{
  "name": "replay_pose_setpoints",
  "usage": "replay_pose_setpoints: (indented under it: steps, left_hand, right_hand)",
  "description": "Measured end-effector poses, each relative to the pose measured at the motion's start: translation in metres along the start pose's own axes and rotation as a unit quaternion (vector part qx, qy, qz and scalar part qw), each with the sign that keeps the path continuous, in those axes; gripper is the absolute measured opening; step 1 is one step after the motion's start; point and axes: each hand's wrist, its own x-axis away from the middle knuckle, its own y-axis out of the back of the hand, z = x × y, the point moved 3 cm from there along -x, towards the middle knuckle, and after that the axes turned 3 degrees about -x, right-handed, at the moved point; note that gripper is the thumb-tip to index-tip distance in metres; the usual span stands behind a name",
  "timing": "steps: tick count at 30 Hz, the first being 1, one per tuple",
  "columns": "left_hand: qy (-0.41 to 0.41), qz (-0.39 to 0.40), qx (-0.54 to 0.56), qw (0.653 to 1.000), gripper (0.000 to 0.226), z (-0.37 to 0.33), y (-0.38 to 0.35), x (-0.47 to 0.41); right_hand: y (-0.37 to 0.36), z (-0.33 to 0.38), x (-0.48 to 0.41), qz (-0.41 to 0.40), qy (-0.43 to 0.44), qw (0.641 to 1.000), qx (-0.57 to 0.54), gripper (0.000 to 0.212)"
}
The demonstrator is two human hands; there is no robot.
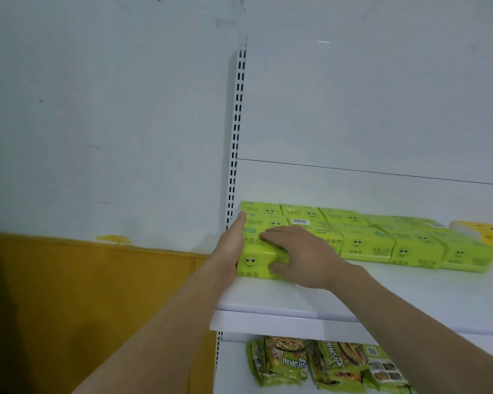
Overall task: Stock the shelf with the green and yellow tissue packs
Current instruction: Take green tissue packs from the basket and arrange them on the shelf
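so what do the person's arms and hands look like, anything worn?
Nothing worn that shows. The left hand and right hand have no gloves and no rings in view. The left forearm and right forearm run uncovered to the frame edge: no sleeves, watch or bands.

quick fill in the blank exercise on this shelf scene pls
1. The right hand holds a ___ tissue pack.
2. The left hand lies flat against that pack's ___ side.
3. The yellow pack sits at the row's far ___ end.
4. The snack packets are ___ the white shelf.

Missing words: green; left; right; below
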Motion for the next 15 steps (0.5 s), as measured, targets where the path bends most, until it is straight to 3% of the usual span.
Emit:
replay_pose_setpoints:
  steps: [9, 15]
  left_hand:
    - [-0.002, 0.021, -0.025, 0.999, 0.061, -0.006, -0.006, 0.014]
    - [-0.123, -0.173, -0.014, 0.977, 0.052, -0.013, -0.009, 0.039]
  right_hand:
    - [0.003, -0.004, 0.015, -0.015, -0.018, 0.999, -0.041, 0.067]
    - [0.009, -0.020, 0.057, -0.079, -0.003, 0.992, -0.094, 0.057]
